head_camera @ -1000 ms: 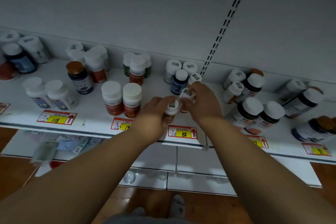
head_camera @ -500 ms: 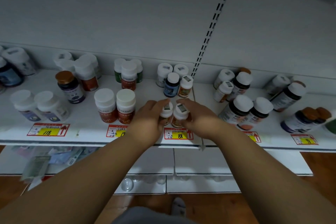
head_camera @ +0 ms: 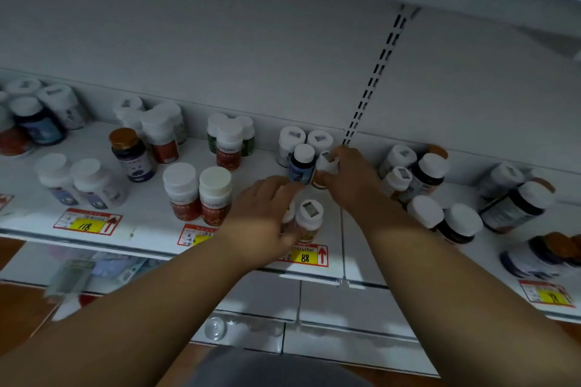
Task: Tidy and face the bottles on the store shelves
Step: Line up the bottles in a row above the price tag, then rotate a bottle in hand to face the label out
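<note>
On the white shelf [head_camera: 151,223], two small amber bottles with white caps stand above the 88 price tag [head_camera: 305,256]. The right one [head_camera: 309,218] stands free. My left hand [head_camera: 264,214] curls round the left one [head_camera: 288,217], which it mostly hides. Farther back, my right hand [head_camera: 352,179] grips a third small white-capped bottle [head_camera: 325,166] beside a dark blue bottle [head_camera: 301,165]. Two white bottles [head_camera: 292,141] stand behind those.
Two red-labelled bottles [head_camera: 198,195] stand just left of my left hand. Dark bottles, some leaning or lying [head_camera: 512,204], crowd the shelf to the right. More bottles fill the left side [head_camera: 132,154]. A slotted upright [head_camera: 374,78] splits the back wall. Another shelf lies below.
My right hand has left the front right bottle standing and reached back to grip the small bottle beside the blue one. My left hand stays at the front left bottle.
</note>
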The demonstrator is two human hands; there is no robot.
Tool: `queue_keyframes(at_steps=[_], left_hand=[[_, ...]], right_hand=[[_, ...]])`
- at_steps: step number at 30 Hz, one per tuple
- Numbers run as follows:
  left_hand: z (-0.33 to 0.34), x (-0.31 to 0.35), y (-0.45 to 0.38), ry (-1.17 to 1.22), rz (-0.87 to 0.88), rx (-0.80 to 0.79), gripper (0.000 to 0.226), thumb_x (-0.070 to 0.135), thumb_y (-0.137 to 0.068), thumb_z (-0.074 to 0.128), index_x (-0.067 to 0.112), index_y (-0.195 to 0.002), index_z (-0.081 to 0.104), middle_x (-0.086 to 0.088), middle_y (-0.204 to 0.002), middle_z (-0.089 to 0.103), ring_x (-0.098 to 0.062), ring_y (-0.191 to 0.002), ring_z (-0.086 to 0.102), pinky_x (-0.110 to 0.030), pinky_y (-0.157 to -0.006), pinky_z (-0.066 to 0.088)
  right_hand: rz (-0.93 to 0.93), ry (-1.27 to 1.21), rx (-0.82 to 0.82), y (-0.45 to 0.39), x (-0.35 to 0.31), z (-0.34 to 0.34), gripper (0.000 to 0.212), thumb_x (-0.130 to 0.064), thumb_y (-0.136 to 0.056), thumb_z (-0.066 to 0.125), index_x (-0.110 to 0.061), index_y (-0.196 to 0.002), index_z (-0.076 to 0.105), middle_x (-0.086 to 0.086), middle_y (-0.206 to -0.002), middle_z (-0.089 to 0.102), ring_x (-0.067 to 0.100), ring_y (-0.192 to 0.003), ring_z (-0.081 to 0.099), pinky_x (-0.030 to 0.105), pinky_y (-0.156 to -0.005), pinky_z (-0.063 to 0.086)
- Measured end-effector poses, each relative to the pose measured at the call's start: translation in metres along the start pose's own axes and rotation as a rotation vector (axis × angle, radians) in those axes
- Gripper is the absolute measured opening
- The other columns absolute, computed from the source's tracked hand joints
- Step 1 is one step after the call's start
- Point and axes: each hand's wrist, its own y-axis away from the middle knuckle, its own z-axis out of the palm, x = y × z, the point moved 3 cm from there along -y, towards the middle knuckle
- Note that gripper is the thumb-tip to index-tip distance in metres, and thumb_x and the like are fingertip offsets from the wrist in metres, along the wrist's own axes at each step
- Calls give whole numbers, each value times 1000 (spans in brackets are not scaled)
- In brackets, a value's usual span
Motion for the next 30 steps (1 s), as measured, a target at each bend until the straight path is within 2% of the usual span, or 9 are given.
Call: queue_keyframes(at_steps=[3, 5, 8, 11, 14, 22, 25, 28, 30], left_hand=[[-1, 11, -17, -103, 59, -125, 71, 58, -80, 54, 22, -140, 43, -5, -135, 50, -28, -121, 48, -42, -98, 41], [5, 12, -26, -194, 45, -272, 75, 60, -83, 53, 28, -147, 29, -1, -141, 42, -25, -127, 40, -40, -103, 34], [13, 10, -31, -254, 15, -407, 69, 60, -88, 50, 28, -145, 27, -1, -135, 45, -25, -121, 41, -38, -100, 35], [16, 8, -30, -263, 6, -441, 65, 56, -90, 50, 25, -143, 30, -3, -132, 46, -26, -117, 41, -37, -95, 37], [16, 8, -30, -258, 6, -439, 63, 51, -91, 51, 23, -143, 30, -5, -135, 45, -27, -118, 41, -38, -95, 37], [19, 10, -29, -243, -5, -422, 61, 54, -92, 48, 22, -142, 32, -5, -133, 47, -27, -116, 42, -37, -90, 36], [19, 9, -27, -248, -17, -419, 66, 55, -92, 48, 22, -145, 28, -5, -138, 44, -28, -119, 40, -37, -94, 36], [12, 13, -25, -267, -4, -351, 73, 58, -88, 50, 19, -146, 32, -7, -138, 46, -30, -121, 44, -41, -99, 36], [1, 21, -22, -263, 63, -214, 72, 59, -82, 52, 12, -137, 48, -12, -125, 57, -34, -110, 54, -44, -93, 41]], right_hand=[[-8, -63, 59, 1, 2, 0, 23, -21, -84, 67, -16, -102, 54, 0, -103, 53, 18, -88, 53, 27, -68, 35], [-25, -70, 83, 5, 5, -2, 21, -22, -84, 65, -17, -100, 53, 1, -101, 56, 19, -86, 55, 27, -67, 35], [-75, -53, 81, 22, 7, -12, 31, -24, -84, 63, -17, -113, 55, 6, -110, 58, 24, -98, 57, 32, -78, 44], [-84, 35, -19, 52, 9, -19, 46, -23, -86, 64, -18, -131, 52, 6, -121, 53, 22, -110, 52, 26, -84, 38], [-78, 122, -119, 76, 9, -11, 50, -25, -89, 62, -22, -137, 47, 4, -128, 49, 20, -112, 53, 23, -85, 38], [-96, 128, -16, 93, 10, 0, 52, -20, -86, 62, -17, -136, 49, 10, -124, 50, 26, -108, 53, 30, -84, 44], [-100, 110, -13, 96, 10, -1, 53, -23, -87, 62, -18, -138, 47, 8, -126, 50, 25, -114, 51, 24, -87, 39], [-141, 95, 115, 99, 8, -11, 47, -27, -88, 59, -12, -132, 54, 12, -123, 55, 29, -111, 55, 25, -87, 39], [-167, 48, 204, 102, 5, -23, 44, -31, -86, 51, -8, -122, 61, 13, -115, 60, 29, -103, 58, 25, -83, 41]])
